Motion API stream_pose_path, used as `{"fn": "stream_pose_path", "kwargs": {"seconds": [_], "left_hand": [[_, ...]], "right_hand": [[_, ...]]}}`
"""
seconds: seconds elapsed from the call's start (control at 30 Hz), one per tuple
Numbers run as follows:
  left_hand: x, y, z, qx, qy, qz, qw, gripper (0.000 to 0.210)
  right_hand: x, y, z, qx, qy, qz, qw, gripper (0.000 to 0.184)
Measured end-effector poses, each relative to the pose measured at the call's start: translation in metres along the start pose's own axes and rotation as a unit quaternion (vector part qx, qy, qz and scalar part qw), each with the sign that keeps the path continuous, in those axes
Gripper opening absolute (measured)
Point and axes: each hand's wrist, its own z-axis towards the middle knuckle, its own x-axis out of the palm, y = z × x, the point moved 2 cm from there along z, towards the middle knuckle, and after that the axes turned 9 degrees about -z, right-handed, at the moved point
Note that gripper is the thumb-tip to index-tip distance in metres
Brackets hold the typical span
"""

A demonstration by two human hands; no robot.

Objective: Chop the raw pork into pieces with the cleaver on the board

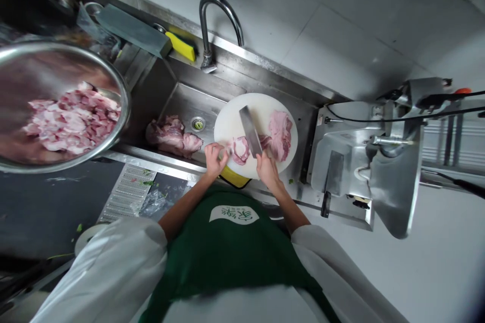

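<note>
My right hand [267, 169] is wrapped round the handle of a cleaver [250, 128], whose broad blade lies across the round white cutting board [231, 111]. Left of the blade sits a smaller piece of raw meat [240, 151] with pale fat. A larger slab of raw meat [281, 133] rests on the board's right side. My left hand [215, 160], fingers curled together, is at the board's left edge beside the smaller piece; what it pinches, if anything, I cannot make out. Further left, a big chunk of raw meat [174, 137] lies in the sink [185, 93].
A large steel bowl [123, 96] of cut meat stands at the left. Behind the sink are a faucet [206, 35], a grey block [131, 30] and a yellow-handled tool [181, 46]. A meat slicer [394, 166] stands right, with another cleaver [333, 176] on it.
</note>
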Motion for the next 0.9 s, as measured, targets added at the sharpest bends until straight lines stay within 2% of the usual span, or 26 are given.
{"fn": "stream_pose_path", "kwargs": {"seconds": [0.03,0.07,0.17,0.23,0.3,0.37,0.43,0.57,0.63,0.7,0.8,0.9], "left_hand": [[0.002,-0.002,-0.002,0.001,-0.007,0.004,1.000,0.015],[0.006,-0.006,-0.004,0.013,0.012,0.003,1.000,0.015],[0.027,-0.018,-0.010,0.064,0.144,-0.009,0.987,0.015],[0.039,-0.023,-0.013,0.070,0.205,0.001,0.976,0.016],[0.044,-0.025,-0.013,0.056,0.234,0.018,0.970,0.018],[0.044,-0.024,-0.013,0.052,0.257,0.018,0.965,0.018],[0.041,-0.022,-0.013,0.062,0.281,0.003,0.958,0.018],[0.028,-0.016,-0.015,0.076,0.314,-0.031,0.946,0.019],[0.018,-0.015,-0.013,0.082,0.329,-0.048,0.939,0.023],[0.006,-0.016,-0.006,0.098,0.361,-0.058,0.926,0.034],[0.003,-0.022,0.021,0.130,0.425,-0.024,0.896,0.061],[0.021,-0.027,0.062,0.152,0.494,0.008,0.856,0.067]], "right_hand": [[0.004,0.005,-0.012,-0.010,0.028,-0.019,0.999,0.038],[0.009,0.008,-0.023,-0.018,0.054,-0.036,0.998,0.038],[0.029,0.004,-0.053,-0.022,0.103,-0.065,0.992,0.037],[0.043,-0.011,-0.071,-0.012,0.132,-0.071,0.989,0.037],[0.053,-0.026,-0.083,-0.001,0.155,-0.076,0.985,0.038],[0.058,-0.028,-0.084,0.002,0.161,-0.076,0.984,0.037],[0.056,-0.011,-0.065,-0.006,0.134,-0.065,0.989,0.036],[0.034,0.039,0.012,-0.050,0.020,-0.009,0.999,0.036],[0.019,0.044,0.040,-0.060,0.028,0.015,0.998,0.032],[0.008,0.032,0.045,-0.070,0.054,0.037,0.995,0.026],[0.006,-0.013,0.027,-0.018,-0.029,0.076,0.997,0.034],[0.020,-0.067,0.003,0.032,-0.111,0.136,0.984,0.042]]}}
